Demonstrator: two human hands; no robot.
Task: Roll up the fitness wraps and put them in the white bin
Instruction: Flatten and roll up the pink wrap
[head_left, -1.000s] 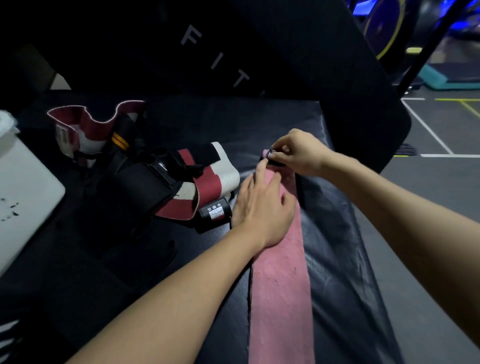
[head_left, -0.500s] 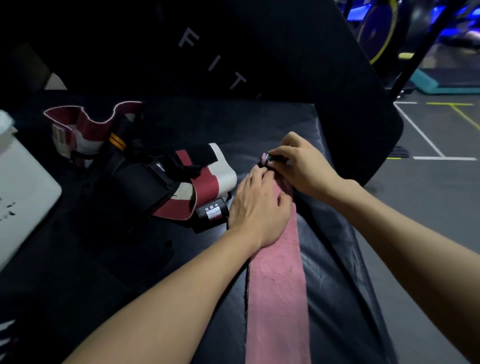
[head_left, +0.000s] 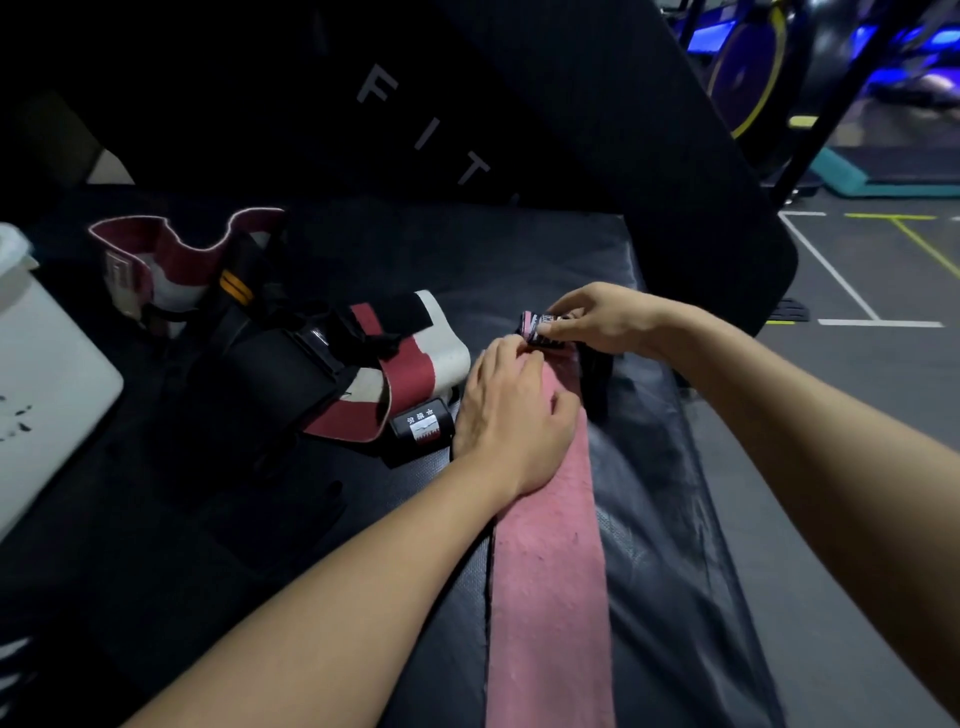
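White bin (head_left: 47, 374) sits at your far left edge of the surface (head_left: 519, 249), only a corner in frame, can't see if anything's in it

Next over: heap of wraps still loose, a maroon-and-white one (head_left: 156, 270) standing curled at the back, black straps (head_left: 270, 374) tangled over another maroon/white wrap (head_left: 410, 374). None of these rolled, as far as I can judge

Just left of your left hand: one small black roll (head_left: 422, 427) with a white label, looks done but not binned

Your left hand (head_left: 514, 410) lies fingers spread flat on the pink wrap (head_left: 545, 561), pinning it near the far end, fingertips up against the roll start

Your right hand (head_left: 587, 322) pinches the wrap's dark end piece (head_left: 540, 328) between thumb and fingers, only the first turn or so formed

Pink strip runs flat all the way back toward you, so nearly its full length is left to roll

Progress call: early. One roll maybe ready, pink just begun, pile untouched, nothing confirmed in the bin
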